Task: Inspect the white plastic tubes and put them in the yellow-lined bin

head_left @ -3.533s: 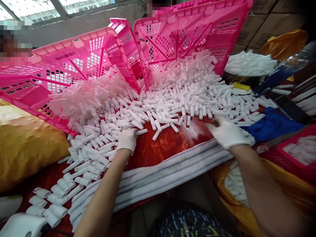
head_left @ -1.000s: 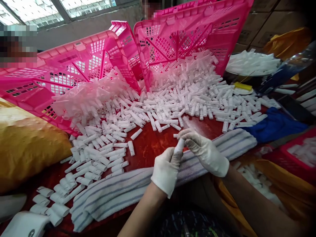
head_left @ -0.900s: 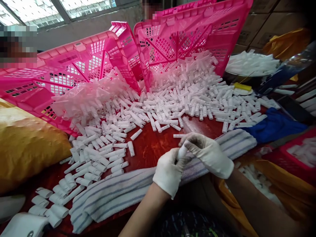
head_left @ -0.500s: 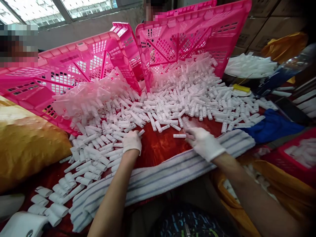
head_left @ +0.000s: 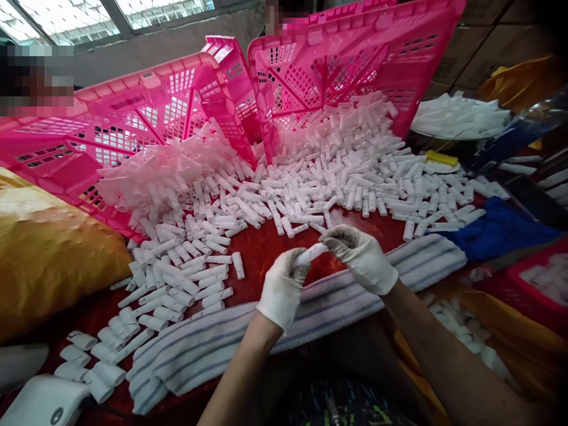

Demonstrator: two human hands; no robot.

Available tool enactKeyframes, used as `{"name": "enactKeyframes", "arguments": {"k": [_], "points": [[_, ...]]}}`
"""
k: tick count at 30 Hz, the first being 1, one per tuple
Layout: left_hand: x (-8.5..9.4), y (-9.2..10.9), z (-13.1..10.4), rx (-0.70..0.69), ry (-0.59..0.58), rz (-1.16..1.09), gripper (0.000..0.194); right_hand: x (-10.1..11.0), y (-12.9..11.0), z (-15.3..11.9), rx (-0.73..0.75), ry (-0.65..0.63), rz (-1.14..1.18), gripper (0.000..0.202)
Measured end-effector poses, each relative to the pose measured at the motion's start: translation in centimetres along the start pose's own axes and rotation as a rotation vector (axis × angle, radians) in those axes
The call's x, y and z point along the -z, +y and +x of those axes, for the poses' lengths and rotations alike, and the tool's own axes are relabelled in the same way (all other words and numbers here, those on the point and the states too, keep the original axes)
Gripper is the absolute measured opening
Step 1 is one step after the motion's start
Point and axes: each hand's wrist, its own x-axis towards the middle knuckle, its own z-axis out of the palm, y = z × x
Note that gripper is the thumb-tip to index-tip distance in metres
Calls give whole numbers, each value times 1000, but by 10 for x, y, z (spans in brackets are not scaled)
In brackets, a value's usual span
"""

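Observation:
Both hands wear white gloves and meet over the red tabletop (head_left: 252, 245). My left hand (head_left: 284, 287) is closed on the lower left part of a white tube (head_left: 310, 254). The fingers of my right hand (head_left: 361, 257) pinch the upper right end of the same tube. Beneath my wrists runs a striped towel (head_left: 248, 331). A large heap of white tubes (head_left: 319, 171) lies beyond my hands, and more tubes spread to the left. One loose tube (head_left: 238, 265) rests apart, left of my left hand.
Two tilted pink crates (head_left: 133, 100) stand behind the heap. A yellow sack (head_left: 57, 260) is at the left, a white device (head_left: 44, 402) at the lower left. On the right are a blue cloth (head_left: 501, 228), a pink basket (head_left: 532, 290) and a heaped plate. People are partly visible behind the crates.
My left hand has moved right, away from the left tubes, to the tube by my right hand. A tube now lies apart at the left. The view has shifted slightly.

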Motion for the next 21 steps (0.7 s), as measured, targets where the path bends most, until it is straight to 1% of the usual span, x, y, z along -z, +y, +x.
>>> {"name": "enactKeyframes", "arguments": {"k": [2, 4, 6, 8, 10, 12, 13, 15, 16, 17, 18, 20, 21], "points": [[-4, 1, -5, -86, 45, 78, 24, 1, -3, 2, -33, -87, -122, 41], [-11, 0, -10, -148, 83, 124, 22, 0, -1, 2, -17, -155, -188, 41], [-19, -1, -13, -141, 127, 141, 22, -3, 3, 0, 33, -170, -166, 42], [-26, -2, -15, -97, 176, 140, 23, -6, 6, -5, 35, -129, -81, 42], [-31, -3, -16, -71, 203, 141, 24, -8, 9, -12, -16, -22, 37, 42], [-32, -3, -16, -85, 210, 142, 25, -8, 12, -16, -65, 94, 133, 43], [-32, -3, -16, -98, 212, 139, 25, -7, 14, -18, -83, 124, 155, 45], [-30, -1, -15, -99, 218, 112, 25, -4, 18, -17, -107, 103, 148, 47], [-28, 1, -15, -69, 209, 79, 24, -2, 21, -16, -101, 72, 135, 47], [-26, 3, -15, -14, 180, 20, 24, 1, 23, -14, -81, 40, 124, 47], [-24, 5, -15, 65, 119, -70, 25, 4, 24, -12, -50, 7, 110, 47], [-21, 11, -16, 250, -89, -324, 31, 9, 26, -9, 11, -48, 54, 47], [-19, 14, -16, 325, -195, -457, 35, 11, 26, -9, 30, -55, 12, 46]]}}
